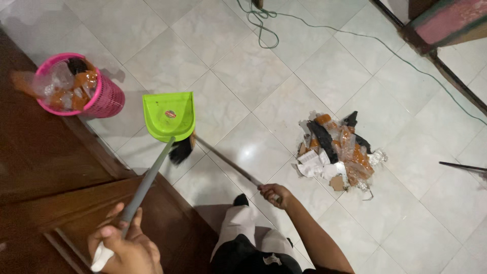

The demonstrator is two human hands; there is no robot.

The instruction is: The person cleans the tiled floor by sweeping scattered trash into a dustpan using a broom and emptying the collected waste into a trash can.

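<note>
lime-green dustpan (long grey handle) in left hand

Kinda dim indoor shot, slightly soft all over.
Glare spot on the tile floor near center; dark shadow around 7 o'clock, corners stretch a bit.

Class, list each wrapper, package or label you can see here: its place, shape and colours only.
Sticker: on the green dustpan, small, round, reddish.
Wrappers: heaped on the tiles, crumpled; orange, clear, black, white.
Wrappers: in the pink basket, crumpled; orange and clear.
</note>
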